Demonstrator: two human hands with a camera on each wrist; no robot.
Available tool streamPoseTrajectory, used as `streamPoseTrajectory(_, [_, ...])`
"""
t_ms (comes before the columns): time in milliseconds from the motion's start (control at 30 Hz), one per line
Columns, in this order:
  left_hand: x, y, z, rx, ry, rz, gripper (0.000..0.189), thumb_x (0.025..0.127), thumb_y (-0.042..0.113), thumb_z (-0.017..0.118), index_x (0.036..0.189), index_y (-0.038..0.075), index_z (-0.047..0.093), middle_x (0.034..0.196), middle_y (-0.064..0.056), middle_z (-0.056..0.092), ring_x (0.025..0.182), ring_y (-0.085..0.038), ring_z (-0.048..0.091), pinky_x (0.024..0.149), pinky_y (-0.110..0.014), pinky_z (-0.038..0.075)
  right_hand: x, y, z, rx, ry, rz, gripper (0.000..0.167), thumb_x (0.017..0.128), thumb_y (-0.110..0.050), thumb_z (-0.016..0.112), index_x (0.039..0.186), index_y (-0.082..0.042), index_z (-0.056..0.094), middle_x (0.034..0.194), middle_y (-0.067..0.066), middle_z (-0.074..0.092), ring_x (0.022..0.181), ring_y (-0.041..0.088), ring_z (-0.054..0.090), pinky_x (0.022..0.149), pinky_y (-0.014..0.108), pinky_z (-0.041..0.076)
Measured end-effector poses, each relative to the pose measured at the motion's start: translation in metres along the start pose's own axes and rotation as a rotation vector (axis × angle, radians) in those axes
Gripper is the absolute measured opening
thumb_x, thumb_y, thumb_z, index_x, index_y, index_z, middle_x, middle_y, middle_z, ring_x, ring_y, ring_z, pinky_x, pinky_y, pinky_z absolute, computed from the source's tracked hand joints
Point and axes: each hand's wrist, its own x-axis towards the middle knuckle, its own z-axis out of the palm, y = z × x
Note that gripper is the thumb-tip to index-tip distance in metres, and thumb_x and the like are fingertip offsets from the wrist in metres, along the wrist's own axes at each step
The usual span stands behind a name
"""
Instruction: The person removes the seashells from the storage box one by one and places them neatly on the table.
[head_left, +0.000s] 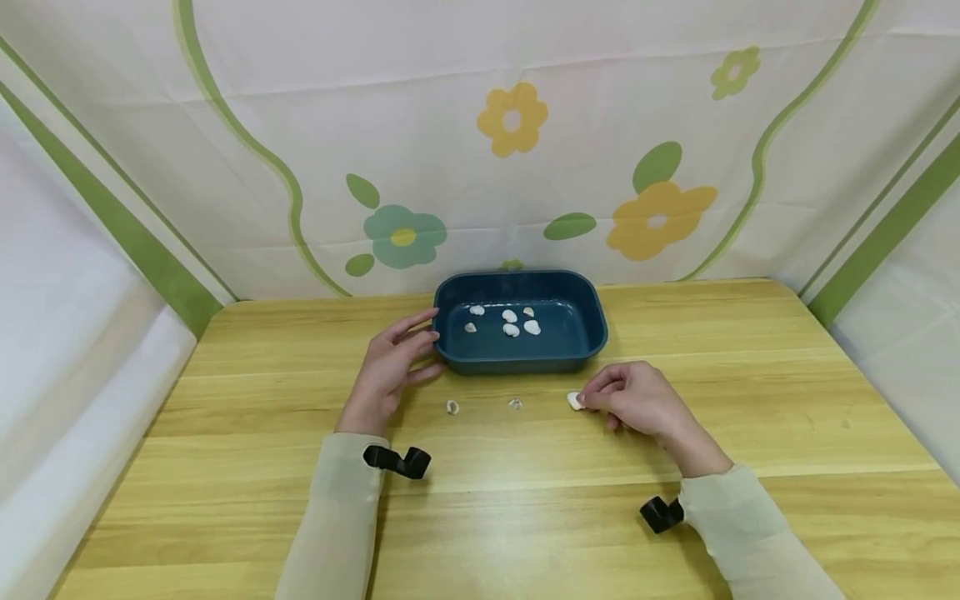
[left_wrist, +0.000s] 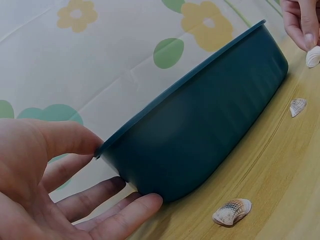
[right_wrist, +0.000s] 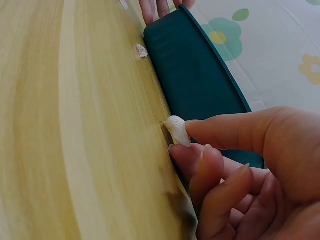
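Between thumb and fingertips my right hand [head_left: 633, 400] pinches a white, ribbed seashell [right_wrist: 177, 130] close over the table, in front of the basin's right half. At the left end of a dark teal plastic basin [head_left: 517, 365], my left hand [head_left: 393, 367] touches the wall and rim with spread fingertips, as the left wrist view shows too. Inside the basin lie several small pale seashells [head_left: 532, 327]. Two more are on the wood in front of it: a brown-and-white ribbed shell [left_wrist: 232, 212] nearer my left hand and a small greyish shell [left_wrist: 297, 107] in the middle.
The wood-grain table [head_left: 480, 517] runs back to a white cloth backdrop [head_left: 420, 125] printed with flowers, and the basin stands right at that back edge. White cloth also hangs at both sides. A black wrist mount [head_left: 397, 461] sticks out from each sleeve.
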Motion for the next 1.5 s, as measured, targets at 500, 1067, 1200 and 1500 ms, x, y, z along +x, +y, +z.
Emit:
streamPoseTrajectory(500, [0.0007, -0.0002, -0.0001, 0.004, -0.003, 0.012, 0.044, 0.107, 0.017, 0.066, 0.149, 0.027, 0.066, 0.153, -0.011, 0.063, 0.122, -0.024, 0.071, 0.095, -0.043, 0.066, -0.0005, -0.0002, 0.0002, -0.071, 0.000, -0.017, 0.020, 0.097, -0.027, 0.080, 0.100, -0.007, 0.077, 0.078, 0.002, 0.072, 0.060, 0.017, 0.064, 0.057, 0.030, 0.053])
streamPoseTrajectory(1067, [-0.0007, 0.0001, 0.0001, 0.018, 0.000, 0.006, 0.043, 0.107, 0.018, 0.067, 0.149, 0.027, 0.066, 0.152, -0.010, 0.064, 0.124, -0.026, 0.071, 0.097, -0.046, 0.065, 0.0005, 0.0052, -0.0003, -0.043, -0.012, -0.042, 0.021, 0.100, -0.026, 0.078, 0.105, -0.005, 0.077, 0.082, 0.004, 0.074, 0.059, 0.017, 0.064, 0.054, 0.030, 0.054])
streamPoseTrajectory(1200, [-0.0010, 0.0004, 0.0006, 0.020, 0.002, 0.006, 0.043, 0.107, 0.018, 0.066, 0.149, 0.027, 0.066, 0.151, -0.010, 0.064, 0.124, -0.026, 0.071, 0.098, -0.046, 0.065, 0.0021, 0.0065, -0.0013, -0.026, -0.009, -0.036, 0.020, 0.100, -0.025, 0.078, 0.104, -0.006, 0.077, 0.081, 0.003, 0.074, 0.059, 0.018, 0.065, 0.054, 0.031, 0.055])
streamPoseTrajectory(1500, [-0.0018, 0.0002, 0.0015, 0.026, 0.005, 0.006, 0.042, 0.108, 0.019, 0.066, 0.149, 0.028, 0.066, 0.150, -0.009, 0.065, 0.120, -0.023, 0.072, 0.096, -0.045, 0.065, -0.0003, 0.0024, -0.0045, 0.012, -0.006, -0.028, 0.019, 0.101, -0.023, 0.077, 0.105, -0.005, 0.077, 0.082, 0.006, 0.075, 0.061, 0.019, 0.065, 0.054, 0.031, 0.056])
